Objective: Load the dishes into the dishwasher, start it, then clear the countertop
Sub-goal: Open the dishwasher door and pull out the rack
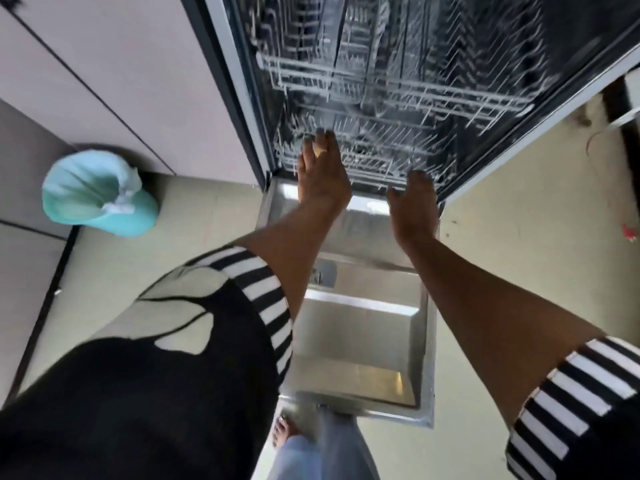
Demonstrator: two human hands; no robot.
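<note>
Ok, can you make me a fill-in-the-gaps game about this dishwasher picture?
1. The dishwasher door is ____, not shut.
2. The left hand and the right hand both reach toward the lowest wire ____.
3. The turquoise bag sits on the floor on the ____ side of the picture.
4. The sleeves have black and white ____.
Missing words: open; rack; left; stripes.

Black-white striped sleeve cuffs (266,299), teal bin liner (93,192) at left, steel-grey dishwasher door (360,327), white wire racks (381,98), cream floor (519,237).
</note>
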